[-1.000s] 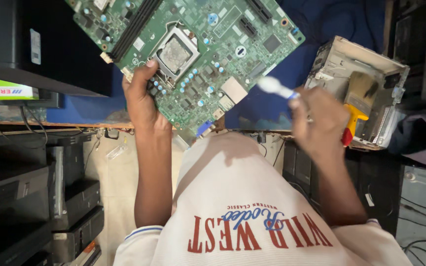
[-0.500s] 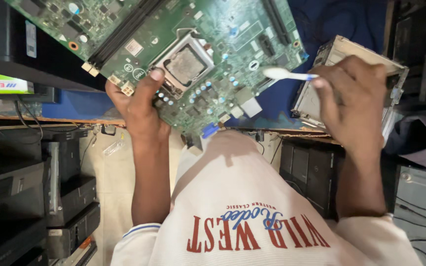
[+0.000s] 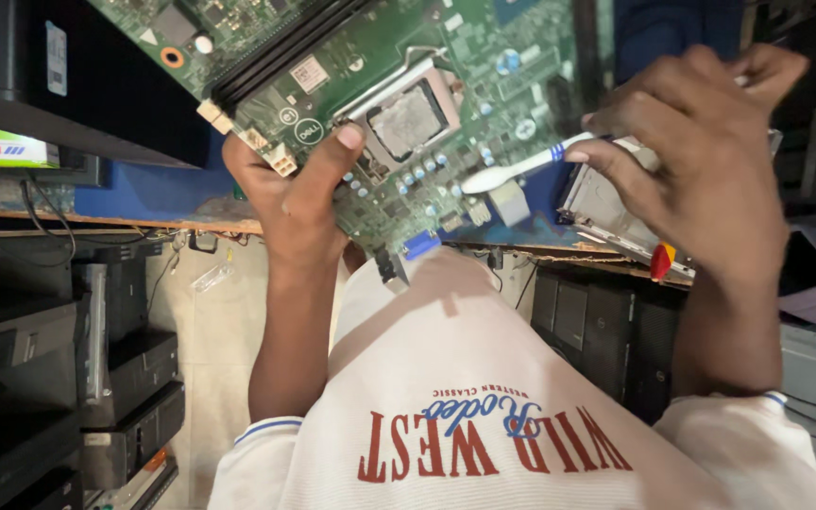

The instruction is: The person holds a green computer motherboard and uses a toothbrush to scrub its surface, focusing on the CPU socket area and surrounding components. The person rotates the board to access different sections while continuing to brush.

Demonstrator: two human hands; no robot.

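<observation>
Since the earlier frame our right hand (image 3: 710, 179) has brought the white toothbrush (image 3: 521, 168), pinched in its fingers, probably touching the circuit board (image 3: 446, 94), which our left hand (image 3: 295, 189) grips beside it.

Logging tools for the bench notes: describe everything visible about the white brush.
The white brush looks like a plastic toothbrush with blue bands on its handle. The right hand pinches the handle between fingers and thumb; the far end is hidden behind that hand. It lies nearly level, its rounded head pointing toward the processor socket, over the green circuit board that the left hand grips at the edge. Bristles cannot be made out.
</observation>
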